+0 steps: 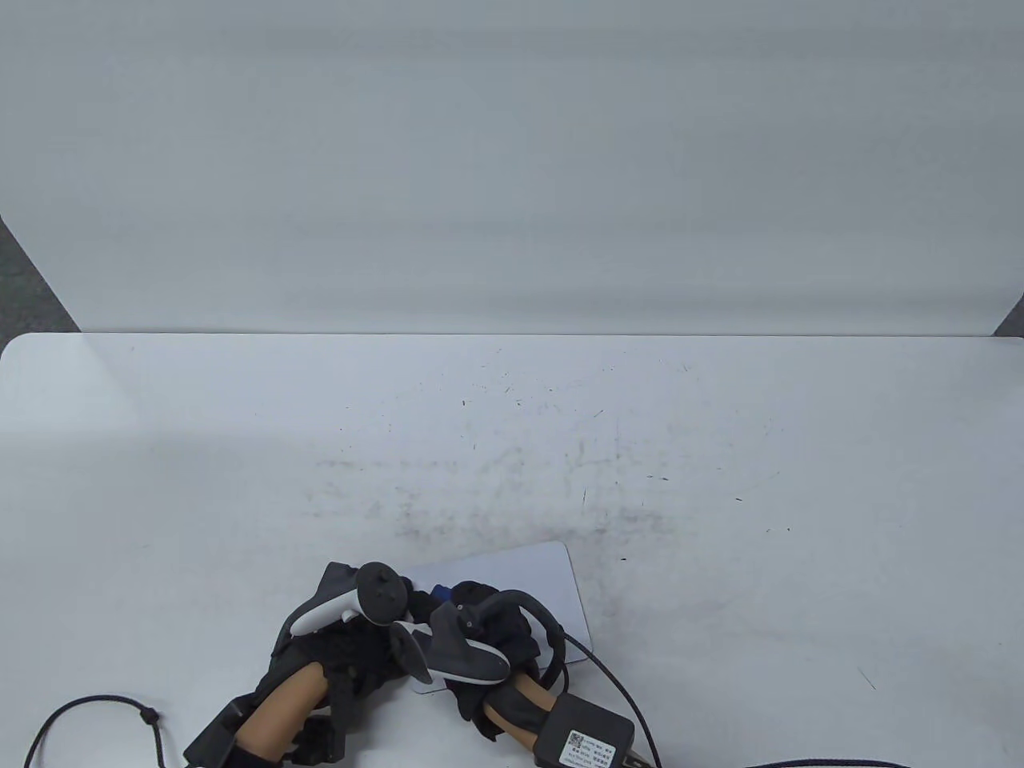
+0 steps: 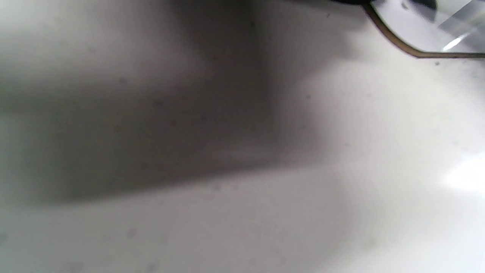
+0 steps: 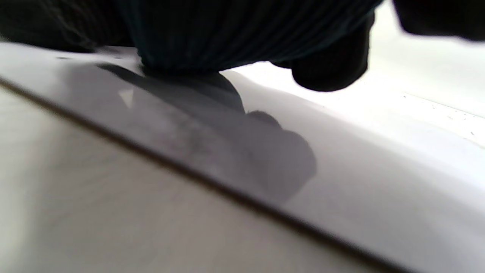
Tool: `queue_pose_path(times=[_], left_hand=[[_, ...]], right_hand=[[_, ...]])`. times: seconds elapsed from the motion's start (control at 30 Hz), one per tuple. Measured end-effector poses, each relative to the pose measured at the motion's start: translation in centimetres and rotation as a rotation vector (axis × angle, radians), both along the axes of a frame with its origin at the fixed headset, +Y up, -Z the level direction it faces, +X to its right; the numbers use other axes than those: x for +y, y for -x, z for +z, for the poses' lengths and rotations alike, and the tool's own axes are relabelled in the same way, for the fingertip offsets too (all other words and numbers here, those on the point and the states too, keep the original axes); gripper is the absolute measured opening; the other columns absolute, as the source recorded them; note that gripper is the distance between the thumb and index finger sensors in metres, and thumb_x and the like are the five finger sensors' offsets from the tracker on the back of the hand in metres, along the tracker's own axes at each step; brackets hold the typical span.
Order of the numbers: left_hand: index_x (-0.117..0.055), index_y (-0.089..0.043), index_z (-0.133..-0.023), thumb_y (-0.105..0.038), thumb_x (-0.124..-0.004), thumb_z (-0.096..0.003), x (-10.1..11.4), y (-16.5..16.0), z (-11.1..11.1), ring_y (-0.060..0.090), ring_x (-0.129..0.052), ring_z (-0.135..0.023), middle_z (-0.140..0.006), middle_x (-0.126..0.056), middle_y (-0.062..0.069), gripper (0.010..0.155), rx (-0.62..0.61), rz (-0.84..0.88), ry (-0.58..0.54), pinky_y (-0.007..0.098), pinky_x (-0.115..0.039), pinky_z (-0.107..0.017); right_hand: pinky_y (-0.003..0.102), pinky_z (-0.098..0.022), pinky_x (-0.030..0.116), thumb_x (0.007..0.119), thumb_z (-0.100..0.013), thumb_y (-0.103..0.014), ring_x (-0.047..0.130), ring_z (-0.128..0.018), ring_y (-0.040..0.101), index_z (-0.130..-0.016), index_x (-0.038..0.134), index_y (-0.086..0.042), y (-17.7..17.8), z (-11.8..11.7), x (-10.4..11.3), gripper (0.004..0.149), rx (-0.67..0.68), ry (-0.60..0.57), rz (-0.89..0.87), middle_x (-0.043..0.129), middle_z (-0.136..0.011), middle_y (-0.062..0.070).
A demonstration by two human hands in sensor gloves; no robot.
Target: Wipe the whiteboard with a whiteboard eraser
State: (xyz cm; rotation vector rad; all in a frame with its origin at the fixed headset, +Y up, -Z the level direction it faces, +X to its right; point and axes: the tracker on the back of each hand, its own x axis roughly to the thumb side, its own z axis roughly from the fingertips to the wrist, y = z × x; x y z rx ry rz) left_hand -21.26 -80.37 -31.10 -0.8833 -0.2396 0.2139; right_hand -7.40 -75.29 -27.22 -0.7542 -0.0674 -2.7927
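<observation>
Left hand: the left hand is seen at the near edge of the table, close beside the right, at the left end of the whiteboard; whether its fingers grip or merely rest there cannot be told, since they are hidden under the tracker.
Right hand: the right hand is laid over the whiteboard; in the right wrist view its dark gloved fingers are pressed down onto the board's glossy face. Whether they are closed on anything cannot be told.
Eraser: a small blue patch is glimpsed between the two hands and is judged to be the whiteboard eraser, but too little of it is shown to be sure, or to say which hand holds it.
Whiteboard: the small whiteboard is lying flat on the table, near the front edge, with its far right corner left uncovered; its dark-edged rim is seen in the left wrist view.
Table: the white table is marked with grey smudges and specks beyond the board.
Step in hand: the wipe is judged to be under way or about to be begun.
How it is best done: the board should be pinned by the left hand so it is not dragged along, the eraser kept flat, and even overlapping strokes carried out to the uncovered corner.
Risk: the thin board could be slid on the smooth table if pressure is uneven.
</observation>
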Motion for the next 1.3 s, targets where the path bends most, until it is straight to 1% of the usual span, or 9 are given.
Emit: queue_pose_path(times=[0.27,0.47,0.63,0.8,0.93,1.0,1.07,1.17,1.3], left_hand=[[0.024,-0.025,-0.09,-0.049,-0.053,-0.0449,0.0,0.0,0.0,0.043,0.035,-0.081,-0.089,0.036,0.011,0.092,-0.001,-0.004,-0.003,0.062,0.015,-0.058],[0.024,-0.025,-0.09,-0.049,-0.053,-0.045,0.0,0.0,0.0,0.043,0.035,-0.081,-0.089,0.036,0.011,0.092,-0.001,-0.001,-0.005,0.062,0.015,-0.058],[0.024,-0.025,-0.09,-0.049,-0.053,-0.045,0.0,0.0,0.0,0.044,0.035,-0.081,-0.089,0.037,0.011,0.092,-0.003,-0.001,-0.003,0.062,0.015,-0.058],[0.023,-0.025,-0.09,-0.049,-0.053,-0.0451,0.0,-0.1,-0.1,0.045,0.034,-0.081,-0.09,0.036,0.012,0.092,-0.007,-0.007,-0.003,0.063,0.014,-0.058],[0.022,-0.024,-0.091,-0.049,-0.054,-0.0451,0.1,-0.1,-0.1,0.046,0.033,-0.082,-0.091,0.035,0.013,0.092,-0.012,-0.014,-0.013,0.064,0.012,-0.059],[0.022,-0.024,-0.091,-0.049,-0.054,-0.0451,0.1,-0.1,-0.1,0.046,0.032,-0.083,-0.091,0.034,0.013,0.092,-0.01,-0.011,-0.021,0.064,0.012,-0.059],[0.02,-0.024,-0.092,-0.05,-0.055,-0.0447,0.1,-0.1,-0.1,0.046,0.03,-0.084,-0.093,0.032,0.013,0.092,-0.008,-0.019,-0.043,0.064,0.01,-0.06],[0.012,-0.025,-0.097,-0.052,-0.058,-0.0443,0.8,0.0,-0.1,0.047,0.021,-0.091,-0.099,0.023,0.015,0.093,-0.019,-0.048,-0.11,0.065,0.002,-0.066],[0.008,-0.021,-0.1,-0.053,-0.061,-0.0442,2.7,0.5,-0.3,0.053,0.0,-0.1,-0.106,0.01,0.02,0.094,0.024,0.007,-0.236,0.068,-0.017,-0.072]], right_hand=[[0.046,-0.016,0.081,0.072,-0.034,-0.053,0.086,-0.051,0.04,-0.093,0.052,-0.039,-0.7,3.1,0.0,0.064,0.042,0.124,-0.037,0.073,-0.081,0.027],[0.048,-0.023,0.082,0.069,-0.034,-0.054,0.086,-0.057,0.039,-0.093,0.045,-0.044,-1.5,2.9,-0.1,0.064,0.123,0.088,0.067,0.071,-0.085,0.023],[0.054,-0.035,0.08,0.071,-0.034,-0.053,0.084,-0.066,0.039,-0.091,0.042,-0.049,-6.0,1.5,1.1,0.064,0.015,0.164,0.224,0.069,-0.091,0.019],[0.059,-0.049,0.069,0.077,-0.032,-0.048,0.084,-0.073,0.04,-0.088,0.046,-0.052,-12.6,-0.3,1.4,0.064,-0.138,0.213,0.252,0.07,-0.094,0.017],[0.063,-0.053,0.065,0.082,-0.031,-0.043,0.082,-0.077,0.044,-0.088,0.049,-0.049,-15.7,-1.1,1.1,0.067,-0.221,0.209,0.224,0.07,-0.095,0.02],[0.065,-0.056,0.065,0.083,-0.03,-0.041,0.079,-0.081,0.043,-0.094,0.031,-0.043,-17.1,-1.4,0.5,0.083,-0.297,0.185,0.314,0.065,-0.096,0.019],[0.065,-0.056,0.069,0.082,-0.031,-0.041,0.079,-0.082,0.042,-0.089,0.008,-0.042,-18.8,-1.8,0.4,0.095,-0.345,0.135,0.358,0.061,-0.096,0.018],[0.068,-0.056,0.07,0.083,-0.031,-0.038,0.077,-0.083,0.045,-0.087,-0.001,-0.039,-21.9,-2.7,1.6,0.101,-0.442,0.154,0.063,0.054,-0.096,0.021],[0.066,-0.051,0.075,0.086,-0.029,-0.038,0.082,-0.079,0.048,-0.095,0.019,-0.035,-25.6,-3.5,3.3,0.094,-0.494,0.107,-0.367,0.06,-0.093,0.023]])
